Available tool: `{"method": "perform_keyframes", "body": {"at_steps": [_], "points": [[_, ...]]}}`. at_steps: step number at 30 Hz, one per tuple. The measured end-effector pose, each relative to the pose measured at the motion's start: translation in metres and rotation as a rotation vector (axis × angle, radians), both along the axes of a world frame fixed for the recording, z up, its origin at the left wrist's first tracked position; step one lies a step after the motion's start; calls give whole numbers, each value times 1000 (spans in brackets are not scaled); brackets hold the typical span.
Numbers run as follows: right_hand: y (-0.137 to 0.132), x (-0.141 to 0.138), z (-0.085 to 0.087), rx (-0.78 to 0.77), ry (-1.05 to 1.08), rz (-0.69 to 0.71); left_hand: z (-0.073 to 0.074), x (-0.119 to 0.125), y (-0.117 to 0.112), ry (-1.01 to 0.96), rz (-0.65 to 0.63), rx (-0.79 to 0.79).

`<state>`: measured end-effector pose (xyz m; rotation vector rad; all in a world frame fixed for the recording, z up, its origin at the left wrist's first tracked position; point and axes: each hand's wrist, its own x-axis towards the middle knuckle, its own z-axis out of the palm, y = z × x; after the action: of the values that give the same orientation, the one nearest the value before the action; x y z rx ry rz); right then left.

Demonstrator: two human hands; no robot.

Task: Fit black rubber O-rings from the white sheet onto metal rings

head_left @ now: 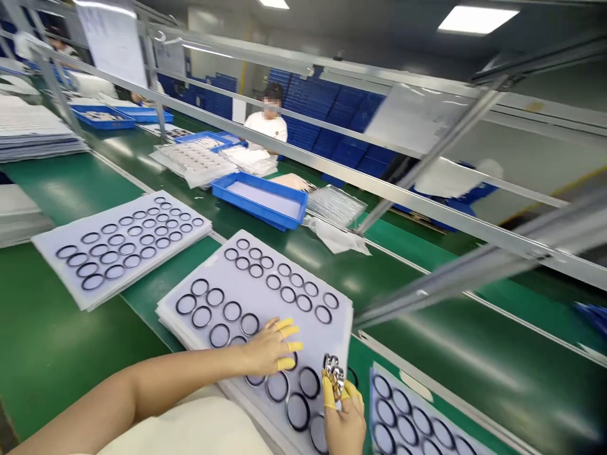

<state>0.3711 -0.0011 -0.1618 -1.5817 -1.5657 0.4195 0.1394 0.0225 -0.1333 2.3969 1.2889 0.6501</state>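
My left hand (pixel 272 347), with yellow finger cots on its fingertips, lies flat with fingers stretched out on a white foam tray (pixel 265 303) that holds several black rings in round pockets. My right hand (pixel 344 411), also in yellow cots, pinches a small cluster of shiny metal rings (pixel 334 371) just above the tray's near right corner. A second ring tray (pixel 417 423) lies to the right of that hand, partly cut off by the frame's bottom edge.
Another ring tray (pixel 121 246) sits further left on the green conveyor belt (pixel 474 354). A blue bin (pixel 260 199) and stacked clear trays (pixel 194 161) stand beyond. A person in white sits across the line. Metal frame bars (pixel 427 189) cross overhead.
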Motion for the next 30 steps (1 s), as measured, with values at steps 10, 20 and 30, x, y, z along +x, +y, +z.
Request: {"method": "perform_keyframes", "body": {"at_steps": [10,20,30], "points": [[83,-204,17,311,-416,657,-25,-202,-17,-159,867,-60],[111,-305,9,316,-721,710,-37,-240,-19,-129,838,-103],[106,-280,1,135,-695,596,-33,-237,40,5,498,-117]]}}
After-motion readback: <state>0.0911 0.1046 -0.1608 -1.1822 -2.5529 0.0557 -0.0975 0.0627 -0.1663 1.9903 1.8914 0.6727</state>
